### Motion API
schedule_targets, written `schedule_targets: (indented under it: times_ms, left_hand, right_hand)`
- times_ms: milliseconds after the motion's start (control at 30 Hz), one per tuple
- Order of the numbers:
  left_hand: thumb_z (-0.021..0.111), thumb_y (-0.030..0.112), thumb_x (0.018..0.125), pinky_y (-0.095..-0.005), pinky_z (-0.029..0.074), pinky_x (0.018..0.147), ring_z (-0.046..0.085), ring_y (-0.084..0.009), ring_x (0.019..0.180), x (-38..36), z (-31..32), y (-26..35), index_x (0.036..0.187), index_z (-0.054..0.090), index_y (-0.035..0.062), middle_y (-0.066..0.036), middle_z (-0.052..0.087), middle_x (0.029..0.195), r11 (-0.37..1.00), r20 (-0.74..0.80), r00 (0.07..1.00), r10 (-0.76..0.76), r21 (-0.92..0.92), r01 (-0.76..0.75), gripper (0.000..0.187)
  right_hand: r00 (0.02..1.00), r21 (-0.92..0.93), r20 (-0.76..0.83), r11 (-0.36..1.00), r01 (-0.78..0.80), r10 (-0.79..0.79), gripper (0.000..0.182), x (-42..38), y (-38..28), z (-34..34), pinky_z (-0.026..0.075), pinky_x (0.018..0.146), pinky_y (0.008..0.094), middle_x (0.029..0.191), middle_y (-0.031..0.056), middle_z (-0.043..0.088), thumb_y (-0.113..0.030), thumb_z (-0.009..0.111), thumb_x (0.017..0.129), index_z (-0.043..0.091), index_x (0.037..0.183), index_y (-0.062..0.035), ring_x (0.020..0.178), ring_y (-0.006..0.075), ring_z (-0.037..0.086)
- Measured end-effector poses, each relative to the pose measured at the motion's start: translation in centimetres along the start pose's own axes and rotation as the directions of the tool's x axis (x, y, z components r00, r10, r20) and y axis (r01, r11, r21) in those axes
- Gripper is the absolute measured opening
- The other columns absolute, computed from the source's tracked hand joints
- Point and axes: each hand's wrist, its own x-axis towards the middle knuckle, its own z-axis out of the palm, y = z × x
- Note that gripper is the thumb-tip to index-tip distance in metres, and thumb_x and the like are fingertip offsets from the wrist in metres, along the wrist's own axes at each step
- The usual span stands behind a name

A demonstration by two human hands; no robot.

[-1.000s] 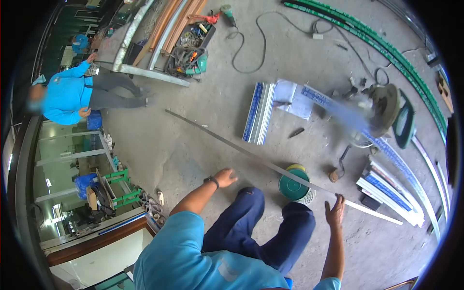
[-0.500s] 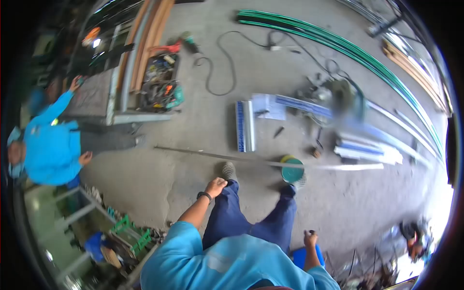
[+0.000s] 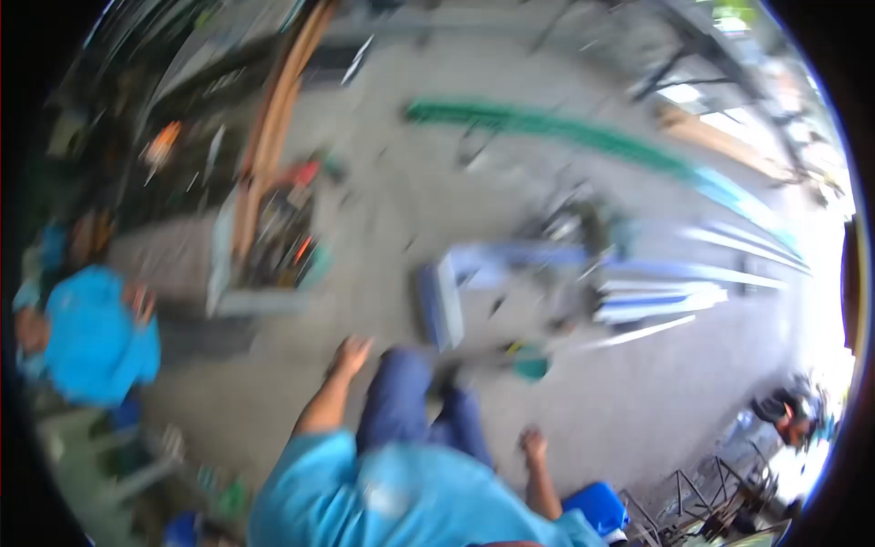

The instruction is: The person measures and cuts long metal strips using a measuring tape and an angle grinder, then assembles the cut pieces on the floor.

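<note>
My left hand (image 3: 350, 354) hangs beside my left thigh over the concrete floor. Motion blur hides its fingers, and no object shows in it. On the other side, low and near a blue container (image 3: 597, 508), is my right hand (image 3: 533, 444), also smeared, with nothing visible in it. Neither hand touches anything I can make out. Ahead of my legs a blue-and-white profile piece (image 3: 442, 305) lies on the floor. To its right stands a round green container (image 3: 531, 363).
A cutting machine (image 3: 583, 219) stands ahead, beside white-and-blue profiles (image 3: 652, 301). Long green profiles (image 3: 547, 129) stretch across the back. A tool tray (image 3: 281, 239) lies by a metal frame. A person in a blue shirt (image 3: 96, 333) is at left. Metal stands (image 3: 697, 492) crowd the lower right.
My view has swung and blurred, with my legs turned left and one knee raised. The green container sits further from my feet. The other person's arm has come down from its outstretched reach.
</note>
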Motion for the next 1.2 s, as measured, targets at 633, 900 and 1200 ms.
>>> schedule_targets:
  times_ms: [633,900,1200]
  left_hand:
    - [0.070,0.047,0.092,-0.0481,0.051,0.102,0.061,-0.0469,0.120,46.4,-2.1,18.5,0.120,0.064,-0.0062,-0.032,0.063,0.127,0.993,0.222,0.974,0.050,-0.115,-0.024,0.060]
    - [0.068,0.055,0.090,-0.0456,0.040,0.116,0.047,-0.0455,0.138,66.9,7.0,11.1,0.143,0.040,-0.0147,-0.037,0.045,0.147,0.974,0.105,0.970,-0.220,-0.036,0.224,0.091]
    - [0.075,0.049,0.088,-0.0475,0.038,0.116,0.048,-0.0475,0.136,92.2,10.7,3.7,0.148,0.031,-0.0143,-0.036,0.045,0.147,0.996,-0.202,0.976,-0.082,-0.046,0.074,0.098]
  right_hand:
    - [0.976,-0.719,-0.029,0.683,0.128,-0.214,0.041,4.6,-23.4,26.9,0.053,0.066,0.0321,0.102,0.0079,0.064,-0.032,0.068,0.098,0.062,0.128,-0.0056,0.082,0.0169,0.062]
    - [0.726,0.104,-0.295,0.776,-0.623,0.622,0.036,0.8,-20.4,33.9,0.053,0.076,0.0321,0.103,0.0087,0.068,-0.026,0.065,0.100,0.063,0.123,0.0018,0.089,0.0165,0.063]
    - [0.140,0.159,-0.335,0.202,-0.966,0.932,0.028,-1.2,-17.0,37.3,0.053,0.066,0.0340,0.094,0.0062,0.067,-0.025,0.062,0.101,0.065,0.119,-0.0041,0.078,0.0163,0.063]
